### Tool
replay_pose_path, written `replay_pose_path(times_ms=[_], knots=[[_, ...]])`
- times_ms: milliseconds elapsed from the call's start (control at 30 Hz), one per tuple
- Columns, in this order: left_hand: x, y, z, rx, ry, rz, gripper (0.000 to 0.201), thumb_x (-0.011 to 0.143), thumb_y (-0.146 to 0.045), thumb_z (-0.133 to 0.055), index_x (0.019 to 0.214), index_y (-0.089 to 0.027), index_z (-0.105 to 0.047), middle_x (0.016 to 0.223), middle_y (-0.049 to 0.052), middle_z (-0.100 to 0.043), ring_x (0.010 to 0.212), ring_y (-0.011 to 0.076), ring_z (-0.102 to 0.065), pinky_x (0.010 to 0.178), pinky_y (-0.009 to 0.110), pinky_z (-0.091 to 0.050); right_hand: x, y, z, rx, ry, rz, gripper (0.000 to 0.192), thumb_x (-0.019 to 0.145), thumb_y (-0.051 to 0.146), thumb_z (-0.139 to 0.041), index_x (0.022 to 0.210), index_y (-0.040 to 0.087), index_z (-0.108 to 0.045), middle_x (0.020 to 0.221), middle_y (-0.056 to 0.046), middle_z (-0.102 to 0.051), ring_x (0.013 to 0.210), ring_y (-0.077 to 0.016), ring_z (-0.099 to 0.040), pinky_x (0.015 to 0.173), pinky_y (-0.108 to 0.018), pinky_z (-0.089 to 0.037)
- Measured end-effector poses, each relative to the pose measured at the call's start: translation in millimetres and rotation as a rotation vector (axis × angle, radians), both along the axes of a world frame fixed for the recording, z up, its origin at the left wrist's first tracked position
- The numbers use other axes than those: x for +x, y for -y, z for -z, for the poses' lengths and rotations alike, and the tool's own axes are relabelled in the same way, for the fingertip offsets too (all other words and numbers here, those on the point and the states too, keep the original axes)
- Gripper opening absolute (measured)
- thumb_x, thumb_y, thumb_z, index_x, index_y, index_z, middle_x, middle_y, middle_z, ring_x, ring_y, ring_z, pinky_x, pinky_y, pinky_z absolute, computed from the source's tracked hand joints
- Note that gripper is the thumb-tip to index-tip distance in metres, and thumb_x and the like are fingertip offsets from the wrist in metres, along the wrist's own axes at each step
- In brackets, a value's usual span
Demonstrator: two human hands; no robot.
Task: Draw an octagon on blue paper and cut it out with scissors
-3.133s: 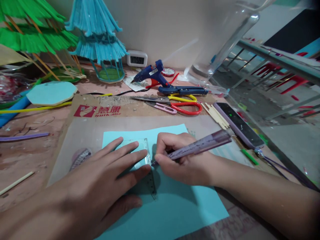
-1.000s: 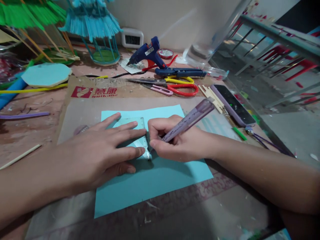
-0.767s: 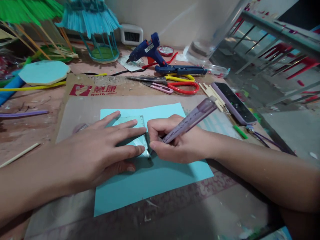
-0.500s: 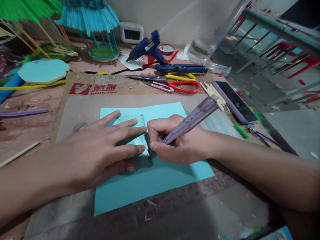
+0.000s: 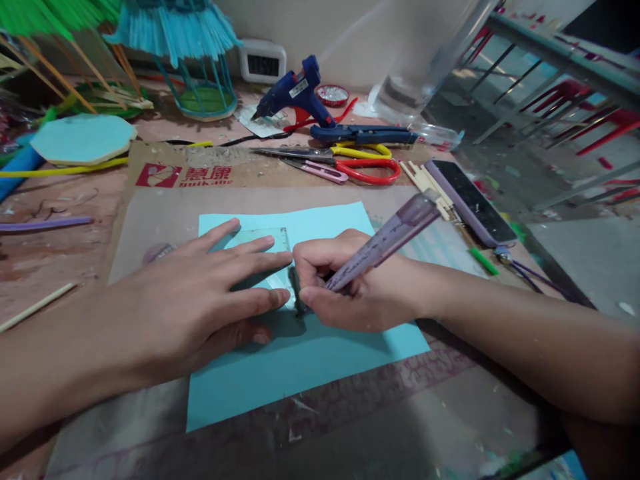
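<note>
The left hand (image 5: 200, 300) lies flat with fingers spread wide, pressing a clear plastic ruler (image 5: 273, 257) onto a light turquoise sheet of paper (image 5: 310, 347) that rests on a brown cardboard mat (image 5: 165, 207). The right hand (image 5: 360, 290) is curled tightly around a translucent purple craft knife (image 5: 385, 240), its tip against the ruler's right edge on the sheet. Beyond the sheet lie red-handled scissors (image 5: 360, 172), a blue glue gun (image 5: 297, 97) and a dark phone in a purple case (image 5: 470, 210).

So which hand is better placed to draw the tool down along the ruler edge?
Right. The right hand grips the purple tool, tip at the clear ruler; the left hand presses that ruler flat.
</note>
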State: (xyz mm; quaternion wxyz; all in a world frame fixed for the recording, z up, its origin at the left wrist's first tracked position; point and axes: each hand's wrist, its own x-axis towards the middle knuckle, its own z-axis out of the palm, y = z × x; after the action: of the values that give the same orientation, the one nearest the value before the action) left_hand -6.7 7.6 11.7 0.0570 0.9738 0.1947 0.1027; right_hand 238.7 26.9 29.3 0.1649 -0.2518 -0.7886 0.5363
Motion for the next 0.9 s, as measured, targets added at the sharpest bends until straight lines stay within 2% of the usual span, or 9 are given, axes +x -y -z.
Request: replay_pose_path(times_ms=[267,433,633,900], knots=[[-2.6,0.4,2.6,-0.047,-0.003,-0.018,0.03,0.098,-0.028,-0.049,0.123,-0.027,-0.066,0.148,0.01,-0.054,0.134,0.039,-0.051,0.112,0.071,-0.034,-1.2,1.7,0.0,0.029,-0.008,-0.009,0.027,0.082,0.015,-0.06,0.065,0.021,-0.04,0.054,0.009,-0.044,0.048,-0.0046,-0.037,0.042,-0.017,-0.027],[-2.3,0.3,3.3,-0.054,-0.016,-0.012,0.03,0.099,-0.026,-0.046,0.123,-0.025,-0.064,0.152,0.011,-0.049,0.136,0.0414,-0.048,0.108,0.074,-0.035,0.5,2.0,0.9,0.011,-0.006,-0.018,0.026,0.079,0.01,-0.061,0.066,0.02,-0.041,0.054,0.009,-0.046,0.049,-0.0049,-0.039,0.043,-0.017,-0.029],[-3.1,0.9,5.6,-0.062,-0.003,-0.029,0.028,0.1,-0.029,-0.048,0.123,-0.026,-0.063,0.155,0.009,-0.046,0.138,0.0388,-0.047,0.113,0.071,-0.031,0.6,1.2,1.2,-0.019,-0.014,-0.023,0.023,0.08,0.01,-0.062,0.067,0.02,-0.044,0.055,0.008,-0.048,0.05,-0.0055,-0.041,0.043,-0.017,-0.029],[-5.4,2.1,5.9,-0.072,-0.01,-0.026,0.026,0.1,-0.029,-0.049,0.122,-0.027,-0.062,0.159,0.007,-0.04,0.139,0.0387,-0.044,0.114,0.07,-0.028,-0.4,1.7,0.5,-0.011,-0.016,-0.019,0.026,0.08,0.01,-0.061,0.066,0.021,-0.041,0.054,0.009,-0.045,0.05,-0.0054,-0.038,0.044,-0.017,-0.029]])
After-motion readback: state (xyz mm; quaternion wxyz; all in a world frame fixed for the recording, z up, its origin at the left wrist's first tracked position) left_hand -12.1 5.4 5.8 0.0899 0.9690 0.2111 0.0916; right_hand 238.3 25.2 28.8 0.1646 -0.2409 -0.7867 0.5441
